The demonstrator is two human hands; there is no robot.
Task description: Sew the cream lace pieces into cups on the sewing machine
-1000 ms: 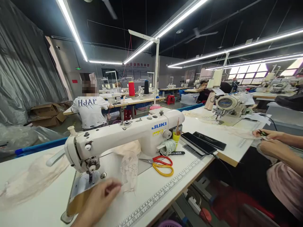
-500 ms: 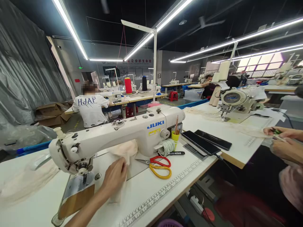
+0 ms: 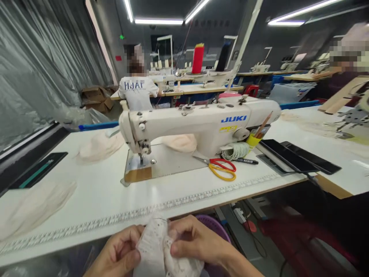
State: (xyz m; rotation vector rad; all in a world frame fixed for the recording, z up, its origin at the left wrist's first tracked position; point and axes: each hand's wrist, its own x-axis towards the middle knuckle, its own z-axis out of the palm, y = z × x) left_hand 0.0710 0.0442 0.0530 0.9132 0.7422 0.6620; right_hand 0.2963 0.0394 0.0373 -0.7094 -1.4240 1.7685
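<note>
1. Workshop premises with rows of sewing stations under strip lights. A white worktop ran across the view, with a printed measuring scale along its near edge.
2. The left hand and the right hand were at the bottom of the view, close together and below the near edge of the worktop.
3. A white lace piece sat between them — off the worktop, in front of the person's body.
4. The fingers of both hands were pressed together on it: the left pinched its left edge, the right its upper right edge.
5. A white sewing machine marked JUKI stood mid-worktop, with a pale folded fabric under its arm.
6. Scissors with red and yellow handles lay just right of the machine bed. Near them were a cord coil, a black marker and a yellow cup holding a pencil.
7. Two dark flat devices lay further right.
8. Two pale fabric heaps lay on the left of the worktop — well apart from the hands.
9. A purple basket showed below the worktop, behind the right hand.
10. A person in a white printed shirt sat at a station behind, back to the camera.
</note>
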